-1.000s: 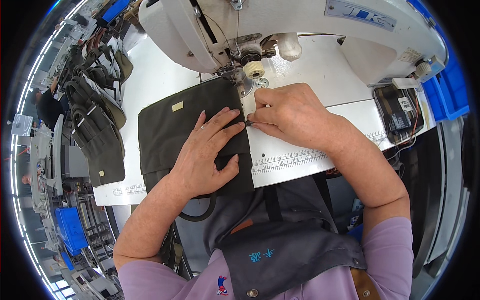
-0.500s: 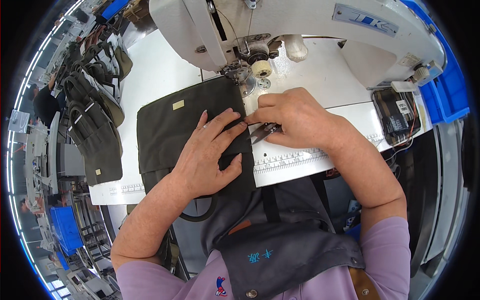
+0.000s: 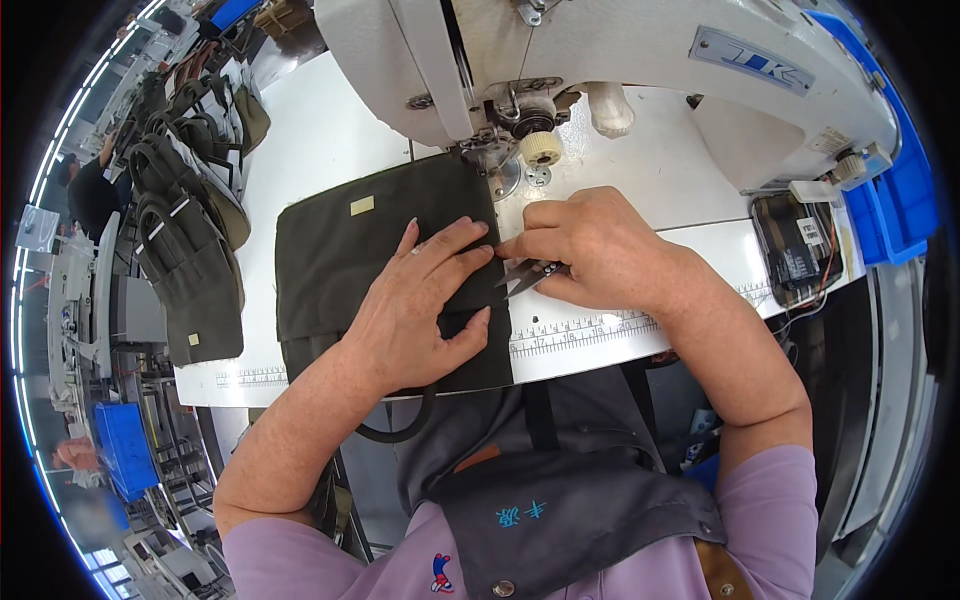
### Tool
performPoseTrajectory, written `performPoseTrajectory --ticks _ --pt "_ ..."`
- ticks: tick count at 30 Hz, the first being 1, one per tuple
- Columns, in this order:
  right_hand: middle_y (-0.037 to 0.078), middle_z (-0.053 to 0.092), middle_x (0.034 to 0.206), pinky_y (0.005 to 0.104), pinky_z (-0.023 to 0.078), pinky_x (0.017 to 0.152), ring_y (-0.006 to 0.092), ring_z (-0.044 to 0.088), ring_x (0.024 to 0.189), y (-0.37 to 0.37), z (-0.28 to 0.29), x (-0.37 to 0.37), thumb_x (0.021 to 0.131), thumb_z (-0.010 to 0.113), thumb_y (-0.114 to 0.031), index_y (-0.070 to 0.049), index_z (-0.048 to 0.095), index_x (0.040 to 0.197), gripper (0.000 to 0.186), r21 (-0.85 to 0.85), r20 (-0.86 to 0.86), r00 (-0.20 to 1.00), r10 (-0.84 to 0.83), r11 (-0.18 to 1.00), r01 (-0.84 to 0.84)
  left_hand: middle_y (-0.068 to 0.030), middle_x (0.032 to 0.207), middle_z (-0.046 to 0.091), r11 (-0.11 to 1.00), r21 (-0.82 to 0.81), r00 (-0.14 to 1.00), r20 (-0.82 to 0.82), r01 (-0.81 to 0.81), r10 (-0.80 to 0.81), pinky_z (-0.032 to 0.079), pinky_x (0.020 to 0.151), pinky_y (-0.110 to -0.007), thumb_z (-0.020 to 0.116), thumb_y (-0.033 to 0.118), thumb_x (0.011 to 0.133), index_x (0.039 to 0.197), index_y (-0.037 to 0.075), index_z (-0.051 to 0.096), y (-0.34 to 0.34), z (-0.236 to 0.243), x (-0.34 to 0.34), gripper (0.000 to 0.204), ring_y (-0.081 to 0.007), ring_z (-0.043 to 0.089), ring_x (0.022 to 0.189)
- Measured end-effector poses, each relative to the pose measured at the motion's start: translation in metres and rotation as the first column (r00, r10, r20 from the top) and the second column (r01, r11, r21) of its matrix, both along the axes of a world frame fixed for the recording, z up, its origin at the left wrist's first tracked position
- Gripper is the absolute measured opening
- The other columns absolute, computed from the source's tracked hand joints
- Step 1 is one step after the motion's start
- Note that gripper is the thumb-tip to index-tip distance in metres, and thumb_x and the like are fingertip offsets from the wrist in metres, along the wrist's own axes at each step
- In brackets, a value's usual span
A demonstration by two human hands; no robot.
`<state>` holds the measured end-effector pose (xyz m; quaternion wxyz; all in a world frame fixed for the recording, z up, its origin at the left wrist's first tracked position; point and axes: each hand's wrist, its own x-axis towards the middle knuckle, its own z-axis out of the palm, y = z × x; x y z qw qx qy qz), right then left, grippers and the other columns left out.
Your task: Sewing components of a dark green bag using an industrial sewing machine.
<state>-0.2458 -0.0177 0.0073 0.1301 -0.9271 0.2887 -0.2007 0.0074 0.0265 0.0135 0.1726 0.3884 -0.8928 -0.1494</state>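
Observation:
A dark olive fabric bag piece [image 3: 325, 255] with a small pale label lies on the white sewing table, its upper right corner close to the machine's presser foot area. My left hand [image 3: 410, 310] rests flat on it with fingers spread, holding the cloth down. My right hand [image 3: 605, 250] is closed around small thread snips [image 3: 524, 277], whose dark blades point at the piece's right edge. The right forefinger reaches that same edge, near my left fingertips. A dark strap loop [image 3: 410, 428] hangs from the piece over the table's front edge.
The sewing machine [image 3: 640, 45] stands over the far side of the table. Several similar olive bag pieces [image 3: 205, 290] are lined up at the left. A ruler strip [image 3: 590, 328] runs along the front edge. At the right are a dark patterned pouch [image 3: 795, 250] and blue bins [image 3: 890, 215].
The view has shifted slightly. My left hand stays on the cloth; my right hand keeps the snips at the right edge, with the blades showing a little more.

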Motion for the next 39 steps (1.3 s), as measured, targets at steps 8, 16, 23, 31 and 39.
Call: performPoseTrajectory --ticks 8,16,23,31,39 --pt "0.005 0.067 0.090 0.0434 0.055 0.067 0.0296 0.069 0.079 -0.005 -0.004 0.005 0.081 0.076 -0.025 -0.014 0.074 0.114 0.034 -0.091 -0.044 0.983 -0.180 0.980 0.176 -0.0122 0.146 0.055 0.998 -0.051 0.999 -0.032 -0.023 0.021 0.033 0.119 -0.060 0.075 0.020 0.081 0.127 0.003 0.064 -0.031 -0.008 0.002 0.050 -0.0308 0.051 0.139" --pt "0.006 0.067 0.095 0.0432 0.055 0.068 0.0297 0.069 0.078 -0.004 -0.003 0.012 0.085 0.076 -0.029 -0.013 0.071 0.121 0.040 -0.140 -0.122 0.948 -0.295 0.950 0.277 -0.0166 0.137 0.062 0.996 -0.056 0.994 -0.084 -0.070 0.065 0.033 0.120 -0.058 0.074 0.025 0.082 0.120 0.001 0.069 -0.066 -0.008 0.002 0.046 -0.0352 0.058 0.130" --pt "0.005 0.069 0.089 0.0425 0.055 0.068 0.0292 0.070 0.078 -0.007 -0.005 0.002 0.080 0.076 -0.021 -0.014 0.072 0.113 0.034 -0.068 0.052 0.984 -0.173 0.982 0.177 -0.0209 0.124 0.065 0.995 -0.087 0.990 -0.135 -0.056 0.044 0.050 0.102 -0.040 0.076 0.016 0.079 0.122 -0.001 0.068 -0.075 -0.010 0.003 0.047 -0.0382 0.064 0.115" --pt "0.003 0.070 0.080 0.0408 0.054 0.066 0.0262 0.071 0.077 -0.005 -0.006 0.001 0.078 0.076 -0.019 -0.018 0.077 0.108 0.029 -0.056 -0.009 0.996 -0.090 0.994 0.089 -0.0135 0.139 0.062 0.995 -0.099 0.993 0.116 0.029 -0.017 0.036 0.120 -0.055 0.071 0.016 0.085 0.127 0.002 0.067 -0.038 0.011 0.000 0.045 -0.0324 0.056 0.133" --pt "0.003 0.069 0.077 0.0416 0.054 0.063 0.0268 0.070 0.072 -0.003 -0.004 0.003 0.077 0.076 -0.019 -0.018 0.078 0.106 0.030 -0.083 -0.040 0.991 -0.129 0.989 0.126 -0.0118 0.137 0.062 0.986 -0.153 0.998 0.007 -0.060 0.062 0.041 0.116 -0.054 0.070 0.019 0.087 0.126 0.002 0.067 -0.028 -0.004 -0.001 0.043 -0.0298 0.058 0.130"
